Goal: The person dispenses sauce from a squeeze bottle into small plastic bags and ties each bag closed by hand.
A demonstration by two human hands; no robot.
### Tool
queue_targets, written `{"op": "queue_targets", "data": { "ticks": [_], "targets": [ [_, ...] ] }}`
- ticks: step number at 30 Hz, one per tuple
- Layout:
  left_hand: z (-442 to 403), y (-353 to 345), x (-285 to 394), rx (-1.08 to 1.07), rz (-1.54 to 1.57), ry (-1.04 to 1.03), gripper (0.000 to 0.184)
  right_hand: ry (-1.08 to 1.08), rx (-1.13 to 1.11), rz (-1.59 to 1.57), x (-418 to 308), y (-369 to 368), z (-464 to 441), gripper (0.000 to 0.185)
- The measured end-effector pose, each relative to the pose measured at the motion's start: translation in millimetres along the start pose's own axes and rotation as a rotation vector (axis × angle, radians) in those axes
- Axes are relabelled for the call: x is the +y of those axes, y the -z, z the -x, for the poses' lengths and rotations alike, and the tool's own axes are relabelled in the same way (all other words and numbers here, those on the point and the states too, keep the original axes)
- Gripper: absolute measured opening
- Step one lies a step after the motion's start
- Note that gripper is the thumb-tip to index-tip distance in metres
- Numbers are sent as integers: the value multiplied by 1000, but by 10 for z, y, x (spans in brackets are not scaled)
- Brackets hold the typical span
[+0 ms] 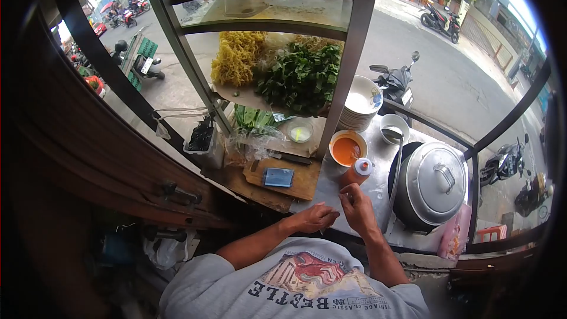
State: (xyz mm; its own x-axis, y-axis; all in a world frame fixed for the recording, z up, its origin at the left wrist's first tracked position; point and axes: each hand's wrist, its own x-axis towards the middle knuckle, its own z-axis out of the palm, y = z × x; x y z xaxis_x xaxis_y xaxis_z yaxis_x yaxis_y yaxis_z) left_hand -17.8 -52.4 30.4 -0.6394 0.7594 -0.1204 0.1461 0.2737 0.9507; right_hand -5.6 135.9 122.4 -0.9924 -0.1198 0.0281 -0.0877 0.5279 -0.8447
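Note:
Both hands are close together at the counter's near edge. My left hand (313, 218) has its fingers curled and pinched; whatever it grips is too small to make out. My right hand (357, 205) is raised just beside it, fingers bent together, contents unclear. Right behind my right hand stands an orange sauce bottle (355, 175) with a white cap. Beyond it is a bowl of orange sauce (346, 148). To the left, a blue packet (278, 177) lies on a wooden cutting board (304, 184), with a knife (292, 158) at the board's far edge.
A large lidded pot (434, 186) stands at the right beside a long ladle. Stacked bowls (361, 100) are farther back. A glass-case shelf holds yellow noodles (237, 59) and chopped greens (301, 77). Case posts rise in front; a pink packet (453, 233) is at the right edge.

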Motion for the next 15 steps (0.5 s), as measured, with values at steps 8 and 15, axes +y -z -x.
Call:
{"op": "queue_targets", "data": {
  "ticks": [8, 15],
  "targets": [
    [159, 216, 242, -136, 254, 189, 50, 588, -71, 518, -96, -73, 98, 28],
    [359, 249, 140, -5, 368, 29, 40, 78, -505, 114, 277, -164, 87, 19]
  ]
}}
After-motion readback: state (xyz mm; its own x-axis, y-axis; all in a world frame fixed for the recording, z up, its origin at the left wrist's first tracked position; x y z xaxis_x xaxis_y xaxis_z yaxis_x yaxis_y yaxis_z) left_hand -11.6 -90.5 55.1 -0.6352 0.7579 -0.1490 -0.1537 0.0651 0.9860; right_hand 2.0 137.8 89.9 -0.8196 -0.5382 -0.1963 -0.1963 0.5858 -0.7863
